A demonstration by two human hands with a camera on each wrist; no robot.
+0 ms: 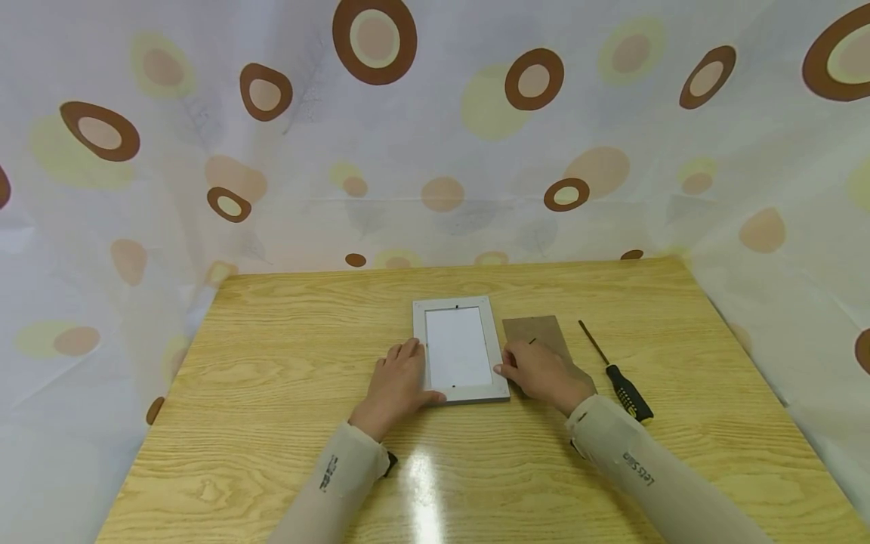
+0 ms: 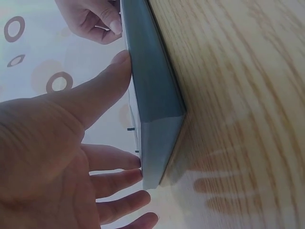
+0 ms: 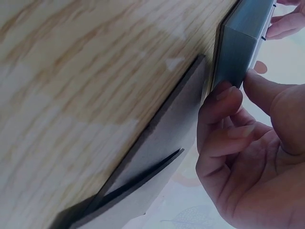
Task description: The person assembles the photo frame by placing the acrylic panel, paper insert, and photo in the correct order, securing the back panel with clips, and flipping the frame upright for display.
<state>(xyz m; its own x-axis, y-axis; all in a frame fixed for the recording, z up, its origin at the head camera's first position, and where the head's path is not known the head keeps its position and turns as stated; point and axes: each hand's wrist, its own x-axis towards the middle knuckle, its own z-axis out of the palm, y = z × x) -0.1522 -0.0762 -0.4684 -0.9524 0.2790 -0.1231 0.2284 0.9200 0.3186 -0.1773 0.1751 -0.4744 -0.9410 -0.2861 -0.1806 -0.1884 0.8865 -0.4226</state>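
A white picture frame (image 1: 489, 332) lies back side up on the table, a white panel (image 1: 458, 349) filling its opening. Small dark tabs stick out along the inner edge. My left hand (image 1: 396, 381) rests at the frame's near left corner, thumb on the near edge and fairly straight fingers along the left side. On the opposite side, my right hand (image 1: 540, 374) pinches the frame's right edge, thumb on top and curled index finger against the side, as the right wrist view shows. Partly under that hand lies a brown backing board (image 1: 542, 328) with a stand flap (image 3: 138, 191) slightly raised.
A screwdriver (image 1: 628, 393) with a black and yellow handle lies right of the backing board, its tip pointing away. The wooden table (image 1: 292, 340) meets a patterned sheet (image 1: 435, 151) at its back and sides.
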